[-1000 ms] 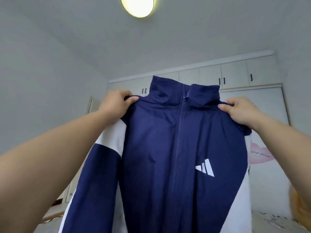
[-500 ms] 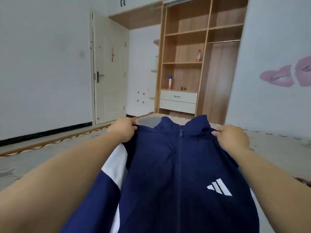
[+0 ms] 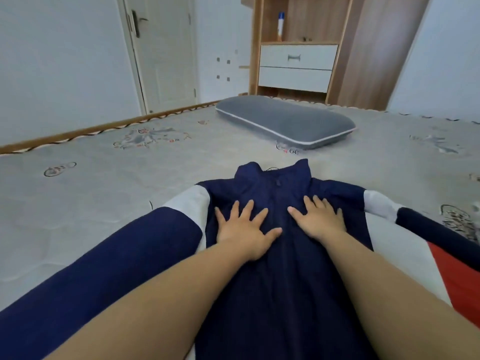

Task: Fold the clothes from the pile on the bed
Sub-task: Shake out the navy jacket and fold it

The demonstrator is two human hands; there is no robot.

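Observation:
A navy zip-up jacket (image 3: pixel 280 268) with white shoulder panels lies front-up on the grey bed (image 3: pixel 104 183), its collar pointing away from me. My left hand (image 3: pixel 244 229) presses flat on the chest left of the zipper, fingers spread. My right hand (image 3: pixel 320 219) presses flat on the chest right of the zipper, fingers straight. The left sleeve (image 3: pixel 98 276) runs down toward the lower left. The right sleeve (image 3: pixel 436 229) stretches off to the right. My forearms hide the jacket's lower part.
A grey pillow (image 3: pixel 285 123) lies on the bed beyond the collar. A red and white garment (image 3: pixel 459 281) shows at the right edge under the sleeve. A wooden shelf unit with white drawers (image 3: pixel 296 66) and a door (image 3: pixel 166 53) stand behind the bed.
The jacket went from being held up by its shoulders to lying flat on the bed. Both hands let go of the shoulders and now press open on the chest.

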